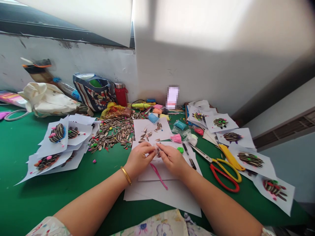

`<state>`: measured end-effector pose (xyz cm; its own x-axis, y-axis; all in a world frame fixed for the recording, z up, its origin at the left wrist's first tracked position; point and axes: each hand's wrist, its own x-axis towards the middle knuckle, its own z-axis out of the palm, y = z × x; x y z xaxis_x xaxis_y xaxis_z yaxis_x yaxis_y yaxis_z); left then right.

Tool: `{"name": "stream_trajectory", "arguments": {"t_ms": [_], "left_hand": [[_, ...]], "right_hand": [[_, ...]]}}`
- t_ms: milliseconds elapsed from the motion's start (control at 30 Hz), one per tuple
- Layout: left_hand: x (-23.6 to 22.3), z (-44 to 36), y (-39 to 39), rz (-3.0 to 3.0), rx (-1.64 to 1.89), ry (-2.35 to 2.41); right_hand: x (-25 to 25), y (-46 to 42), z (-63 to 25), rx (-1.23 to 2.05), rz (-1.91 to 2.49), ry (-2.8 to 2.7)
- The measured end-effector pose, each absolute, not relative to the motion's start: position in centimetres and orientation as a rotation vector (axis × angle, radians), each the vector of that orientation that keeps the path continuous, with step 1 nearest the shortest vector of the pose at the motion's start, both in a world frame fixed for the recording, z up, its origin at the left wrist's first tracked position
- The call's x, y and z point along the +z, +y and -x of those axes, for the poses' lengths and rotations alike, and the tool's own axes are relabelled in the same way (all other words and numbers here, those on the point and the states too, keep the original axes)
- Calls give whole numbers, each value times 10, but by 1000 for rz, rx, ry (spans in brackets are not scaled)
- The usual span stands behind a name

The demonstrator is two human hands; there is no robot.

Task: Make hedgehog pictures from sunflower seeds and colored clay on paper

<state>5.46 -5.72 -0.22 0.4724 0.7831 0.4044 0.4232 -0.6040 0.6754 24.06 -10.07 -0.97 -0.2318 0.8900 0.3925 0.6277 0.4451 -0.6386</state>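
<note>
My left hand (pixel 139 158), with a gold bangle (pixel 126 175) at its wrist, and my right hand (pixel 174 161) meet above white paper sheets (pixel 169 195). Thumbs and fingers of both are pinched round a small, partly see-through thing (pixel 157 151); the fingertips hide most of it. Under them lies a curved pink plastic tool (pixel 159 177). A green clay lump (pixel 180 149) and black pens (pixel 192 164) rest just right of my right hand. Beyond the hands, a sheet (pixel 161 133) carries several sunflower seeds (pixel 147 135).
A heap of sunflower seeds (pixel 113 132) spreads over the green table (pixel 103 196). Seed-decorated sheets are stacked left (pixel 57 149) and right (pixel 251 160). Scissors (pixel 222 172) and a yellow cutter (pixel 230 157) lie right. Clay packets (pixel 180 125), bags (pixel 94 91) and a red flask (pixel 121 95) stand behind.
</note>
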Motion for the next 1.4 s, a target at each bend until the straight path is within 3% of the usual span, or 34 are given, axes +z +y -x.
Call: {"name": "stream_trajectory", "arguments": {"t_ms": [600, 1067, 1400], "left_hand": [[-3, -54, -58, -2487, 985, 1032], [1, -52, -54, -2279, 872, 1060], [0, -55, -56, -2290, 996, 986]], "right_hand": [[-9, -104, -238, 512, 1318, -2015], [-10, -97, -246, 543, 1315, -1928], [-8, -101, -241, 581, 1289, -1912]]}}
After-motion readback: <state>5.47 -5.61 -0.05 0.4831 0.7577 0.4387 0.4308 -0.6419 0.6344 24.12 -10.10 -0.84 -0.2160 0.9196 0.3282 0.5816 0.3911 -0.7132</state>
